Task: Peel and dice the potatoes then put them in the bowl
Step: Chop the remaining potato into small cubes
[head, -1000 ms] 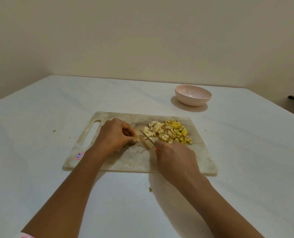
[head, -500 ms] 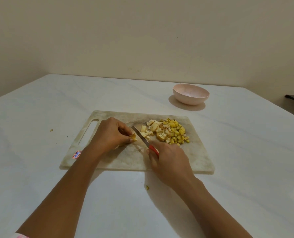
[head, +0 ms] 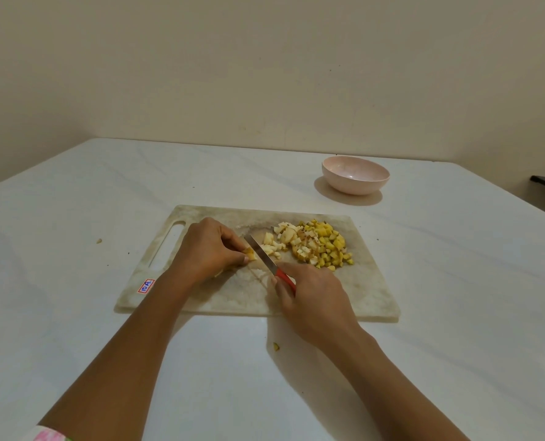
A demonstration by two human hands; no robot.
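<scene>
At frame centre, the left hand [head: 209, 246] pinches the potato piece [head: 251, 253]; the right hand [head: 312, 297] grips the knife [head: 266, 259]. Best keep fingertips tucked, slicing straight down.

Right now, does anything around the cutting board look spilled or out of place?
One yellowish scrap lies on the table just in front of the cutting board; another scrap lies left of its handle slot. Both are off the board. The diced pile sits on the board; nothing else stands out.
</scene>
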